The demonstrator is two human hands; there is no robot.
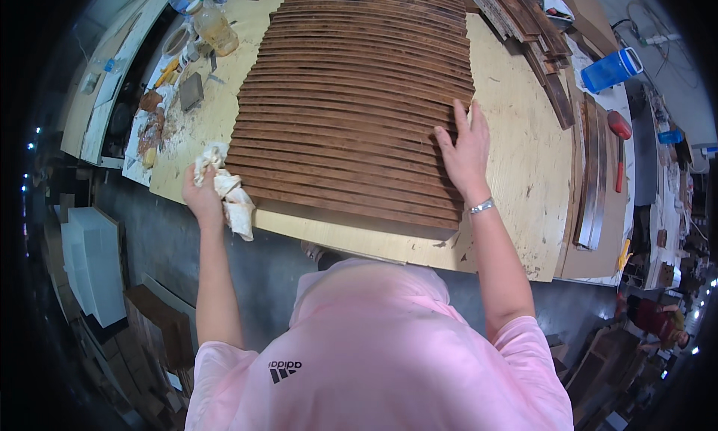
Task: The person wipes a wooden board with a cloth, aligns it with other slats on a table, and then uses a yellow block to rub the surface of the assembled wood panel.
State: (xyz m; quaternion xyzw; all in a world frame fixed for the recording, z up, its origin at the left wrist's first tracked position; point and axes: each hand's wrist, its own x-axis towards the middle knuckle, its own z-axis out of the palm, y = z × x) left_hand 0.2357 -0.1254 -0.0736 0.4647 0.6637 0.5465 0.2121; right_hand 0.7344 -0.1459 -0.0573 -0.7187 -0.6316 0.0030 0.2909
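A brown wooden slatted panel [351,124], its ridges running crosswise, lies flat on the pale wooden workbench [516,184]. At the panel's near left edge, my left hand [203,199] is closed on a crumpled white cloth [238,204], which hangs down over the bench's edge. My right hand [468,151] rests on the panel's right edge with its fingers apart and nothing in them. On that wrist sits a metal band.
Dark wooden strips [523,27] lie at the back right, near a blue bottle [612,70] and a red-headed mallet [619,128]. Metal-looking strips [592,184] lie farther right. On the left stand a jar of yellowish liquid [213,29] and a grey block [191,92].
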